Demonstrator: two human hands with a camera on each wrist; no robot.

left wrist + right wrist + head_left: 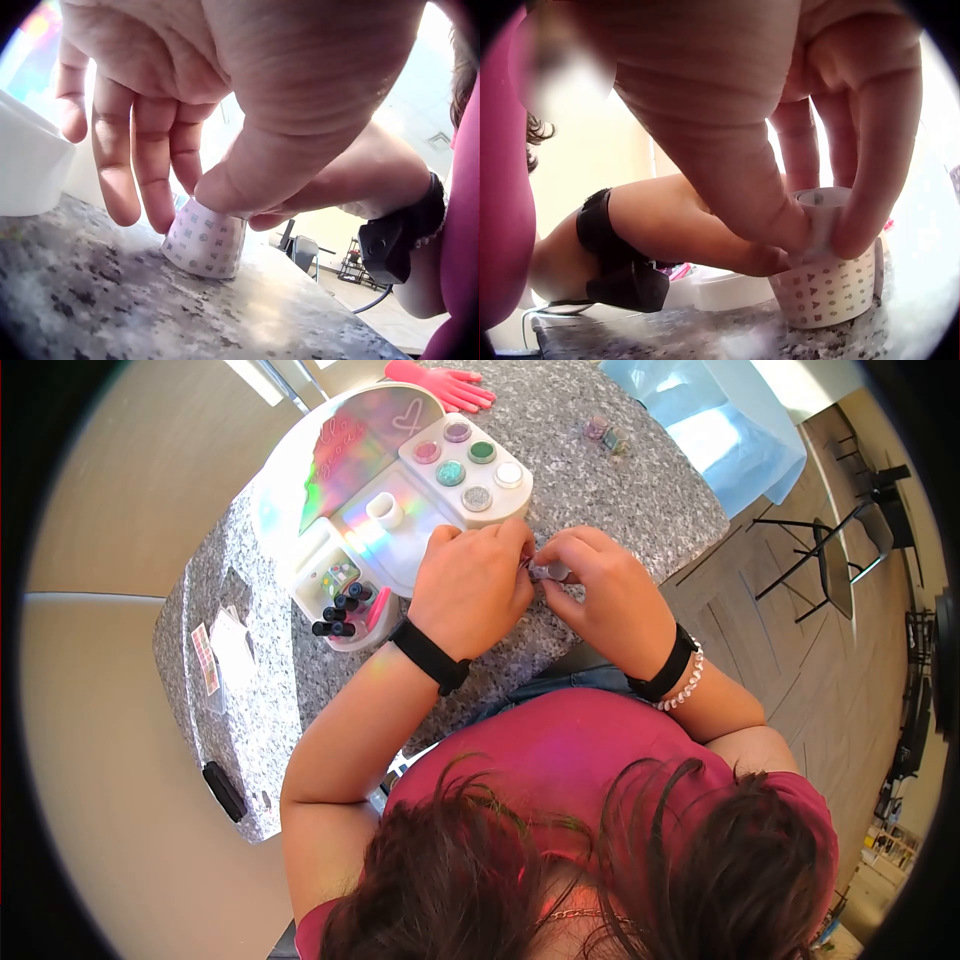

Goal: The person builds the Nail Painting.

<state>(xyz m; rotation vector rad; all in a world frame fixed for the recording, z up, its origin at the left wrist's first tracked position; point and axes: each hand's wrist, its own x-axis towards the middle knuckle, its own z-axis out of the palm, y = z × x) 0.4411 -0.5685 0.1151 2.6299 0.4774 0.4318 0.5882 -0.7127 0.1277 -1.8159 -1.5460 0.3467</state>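
Note:
A small whitish roll-shaped piece with rows of tiny printed symbols stands on the speckled table, narrower at its top. My left hand pinches its upper edge between thumb and fingertips, the other fingers hanging down beside it. From the other side, my right hand pinches a pale, curled part at the top of the patterned piece between thumb and a finger. The two hands meet there, and in the head view they hide most of it.
Beyond my hands lies an opened white case with glitter pots, a white ring and dark-capped bottles. Pink gloves and two small jars lie farther back. Sheets and a black object are at left.

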